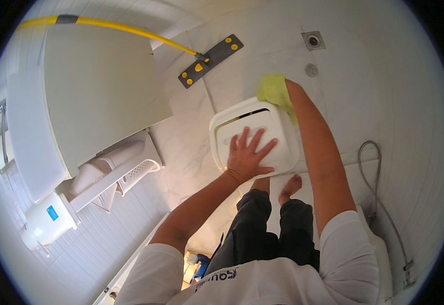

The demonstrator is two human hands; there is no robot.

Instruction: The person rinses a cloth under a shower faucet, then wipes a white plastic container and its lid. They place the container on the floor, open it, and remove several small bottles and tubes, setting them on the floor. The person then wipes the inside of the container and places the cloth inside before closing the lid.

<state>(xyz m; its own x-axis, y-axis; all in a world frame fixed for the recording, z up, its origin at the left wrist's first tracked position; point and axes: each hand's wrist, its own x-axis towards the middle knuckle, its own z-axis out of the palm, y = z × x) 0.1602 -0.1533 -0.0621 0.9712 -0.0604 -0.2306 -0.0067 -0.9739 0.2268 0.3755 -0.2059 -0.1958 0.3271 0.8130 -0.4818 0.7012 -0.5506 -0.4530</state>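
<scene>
A white square bin (283, 137) with rounded corners and a dark slot along the far side of its lid stands in front of me. My left hand (247, 156) lies on the lid with its fingers spread. At the bin's far right corner my right hand (292, 87) holds a yellow-green cloth (273, 90) against the rim and side. The cloth covers most of that hand, so its fingers are hidden.
A flat mop (210, 61) with a yellow pole lies beyond the bin, beside a white cabinet (102, 86). White wall racks (120, 170) are at left. A floor drain (313, 40) is far right; a grey hose (377, 178) hangs at right. My bare foot (290, 188) is close behind the bin.
</scene>
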